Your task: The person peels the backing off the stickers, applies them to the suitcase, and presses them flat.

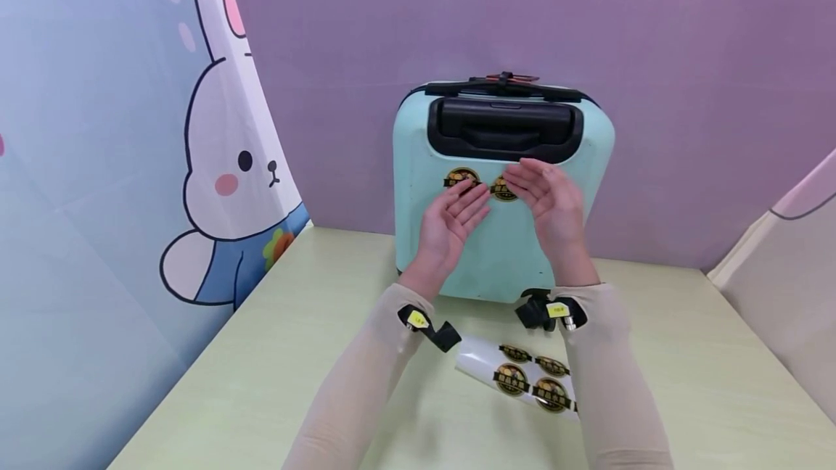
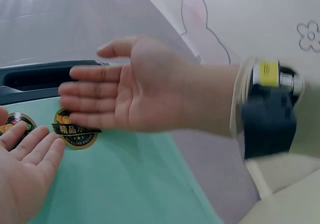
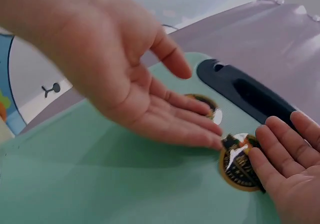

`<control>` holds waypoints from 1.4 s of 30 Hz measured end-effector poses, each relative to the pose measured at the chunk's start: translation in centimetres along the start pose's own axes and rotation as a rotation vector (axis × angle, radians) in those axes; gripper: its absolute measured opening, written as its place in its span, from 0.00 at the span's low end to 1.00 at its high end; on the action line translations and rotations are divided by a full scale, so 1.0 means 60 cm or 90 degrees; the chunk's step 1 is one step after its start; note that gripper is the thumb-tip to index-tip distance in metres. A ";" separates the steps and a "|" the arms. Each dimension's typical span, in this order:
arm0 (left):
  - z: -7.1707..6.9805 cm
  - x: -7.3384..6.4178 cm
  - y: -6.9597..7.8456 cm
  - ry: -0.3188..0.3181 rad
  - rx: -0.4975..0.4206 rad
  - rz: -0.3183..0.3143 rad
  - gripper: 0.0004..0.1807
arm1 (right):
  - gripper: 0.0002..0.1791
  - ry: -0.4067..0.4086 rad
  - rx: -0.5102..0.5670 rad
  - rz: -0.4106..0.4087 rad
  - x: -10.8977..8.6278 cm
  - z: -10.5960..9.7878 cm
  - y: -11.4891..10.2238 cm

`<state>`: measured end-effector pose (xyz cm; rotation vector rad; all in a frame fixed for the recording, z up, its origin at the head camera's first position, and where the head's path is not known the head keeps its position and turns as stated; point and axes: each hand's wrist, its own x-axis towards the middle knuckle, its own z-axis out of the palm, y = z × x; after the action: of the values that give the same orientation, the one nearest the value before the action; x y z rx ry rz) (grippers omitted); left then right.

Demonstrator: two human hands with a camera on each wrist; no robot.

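A mint-green suitcase (image 1: 483, 252) with a black recessed handle (image 1: 506, 125) stands upright. Two round black-and-gold stickers are on its front below the handle: the left sticker (image 1: 459, 175) and the right sticker (image 1: 504, 190). My left hand (image 1: 451, 227) is raised before the left sticker, fingers extended and partly covering it. Beside the right sticker is my right hand (image 1: 551, 201), palm turned inward with its fingers straight. Neither hand holds anything. The left wrist view shows the right sticker (image 2: 75, 134) between both hands; whether any fingertip touches the suitcase I cannot tell.
A white sticker sheet (image 1: 480, 357) with several more round stickers lies on the pale table (image 1: 261, 376), partly under my right forearm. Behind the suitcase hangs a purple cloth (image 1: 686, 93). A rabbit-printed blue cloth (image 1: 85, 201) borders the left side.
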<state>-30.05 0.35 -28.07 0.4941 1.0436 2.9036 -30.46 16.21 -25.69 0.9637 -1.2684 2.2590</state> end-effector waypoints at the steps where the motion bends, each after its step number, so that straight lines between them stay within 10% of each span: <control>1: 0.001 -0.001 0.000 0.002 -0.011 -0.005 0.23 | 0.17 -0.001 -0.006 0.000 0.000 -0.001 0.003; 15: -0.009 -0.006 -0.003 0.047 -0.071 -0.049 0.22 | 0.18 -0.003 -0.048 0.005 -0.003 0.000 0.017; 42: -0.107 -0.063 -0.067 0.039 0.109 -0.152 0.22 | 0.16 -0.020 -0.080 0.074 -0.030 -0.012 0.046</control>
<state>-28.75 -0.94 -36.30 0.2632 1.2709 2.6497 -31.15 15.38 -28.89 0.9048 -1.4953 2.2262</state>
